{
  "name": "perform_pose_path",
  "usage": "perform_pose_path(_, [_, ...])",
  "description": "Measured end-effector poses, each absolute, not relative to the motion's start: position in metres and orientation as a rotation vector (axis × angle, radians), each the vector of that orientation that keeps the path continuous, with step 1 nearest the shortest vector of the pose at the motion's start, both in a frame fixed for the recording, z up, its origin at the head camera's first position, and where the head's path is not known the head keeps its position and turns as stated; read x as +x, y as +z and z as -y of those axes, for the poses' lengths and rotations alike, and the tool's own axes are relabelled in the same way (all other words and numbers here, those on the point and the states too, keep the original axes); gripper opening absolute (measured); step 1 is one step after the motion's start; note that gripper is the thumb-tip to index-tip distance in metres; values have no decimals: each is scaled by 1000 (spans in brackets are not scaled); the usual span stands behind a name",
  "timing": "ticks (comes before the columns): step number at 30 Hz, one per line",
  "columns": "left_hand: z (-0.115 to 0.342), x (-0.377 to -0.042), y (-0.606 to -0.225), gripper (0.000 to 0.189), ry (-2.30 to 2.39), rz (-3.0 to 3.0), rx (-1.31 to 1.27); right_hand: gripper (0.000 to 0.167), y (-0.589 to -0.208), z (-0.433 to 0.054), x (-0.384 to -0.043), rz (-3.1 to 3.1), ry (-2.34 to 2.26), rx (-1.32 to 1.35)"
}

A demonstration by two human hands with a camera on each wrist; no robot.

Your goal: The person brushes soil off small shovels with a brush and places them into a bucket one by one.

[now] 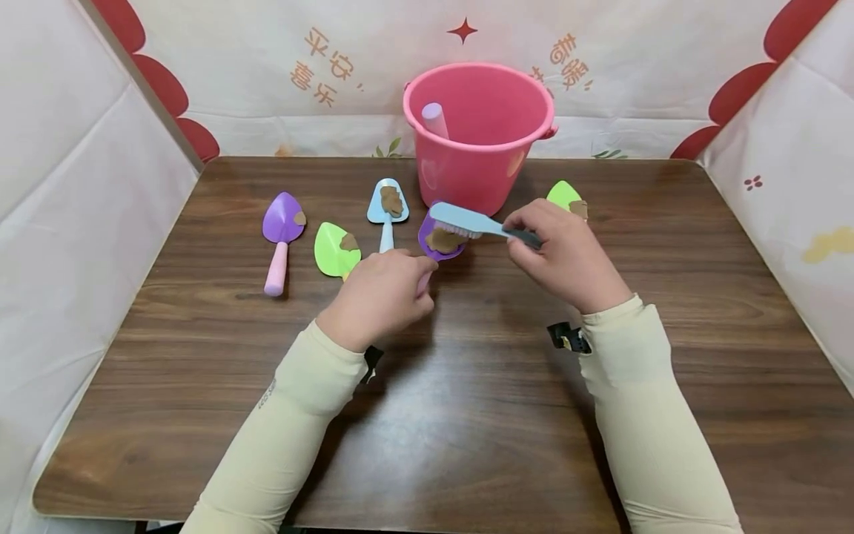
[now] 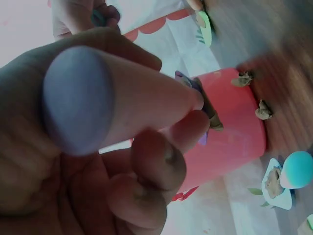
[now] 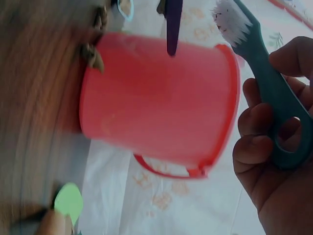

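Left hand [image 1: 382, 297] clamped on a purple trowel [image 1: 428, 222], right hand [image 1: 565, 254] on a pale-blue brush [image 1: 460, 215]!
We've bristles [image 3: 232, 22] by the trowel's brown lump [image 1: 442, 241]; this one looks unfinished. Beyond the left hand, a second purple trowel [image 1: 279, 219], green trowel [image 1: 330, 251] and blue trowel [image 1: 376, 211] lie brown-marked, seemingly left to do, plus another green trowel [image 1: 563, 194] beyond the right hand. Farther ahead, the pink bucket [image 1: 463, 174] holds one lilac handle [image 1: 435, 120], perhaps done.

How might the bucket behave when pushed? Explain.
The bucket is probably light: its walls look like thin plastic. Pushed near its rim, it could tip, being narrower at the base. Pushed low, it might slide on the smooth-looking table.
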State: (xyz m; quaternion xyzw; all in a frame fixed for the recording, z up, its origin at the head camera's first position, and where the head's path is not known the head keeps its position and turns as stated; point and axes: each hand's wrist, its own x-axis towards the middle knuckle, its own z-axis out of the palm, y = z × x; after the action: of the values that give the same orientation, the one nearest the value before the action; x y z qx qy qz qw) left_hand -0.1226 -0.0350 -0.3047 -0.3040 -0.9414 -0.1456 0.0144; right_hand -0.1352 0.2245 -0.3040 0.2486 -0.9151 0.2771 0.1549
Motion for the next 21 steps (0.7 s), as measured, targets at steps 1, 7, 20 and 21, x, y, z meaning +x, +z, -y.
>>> perform_pose_path(1, [36, -122, -304, 16, -455, 2932, -951, 11, -305, -222, -135, 2619, 804, 732])
perform_pose_path(7, [36, -119, -301, 17, -425, 2935, -968, 13, -311, -213, -136, 2663, 776, 770])
perform_pose_path(20, [35, -119, -300, 7, -362, 2837, -988, 12, -306, -220, -134, 2691, 782, 733])
perform_pose_path(21, [35, -119, -300, 7, -351, 2812, -986, 12, -305, -221, -134, 2693, 782, 721])
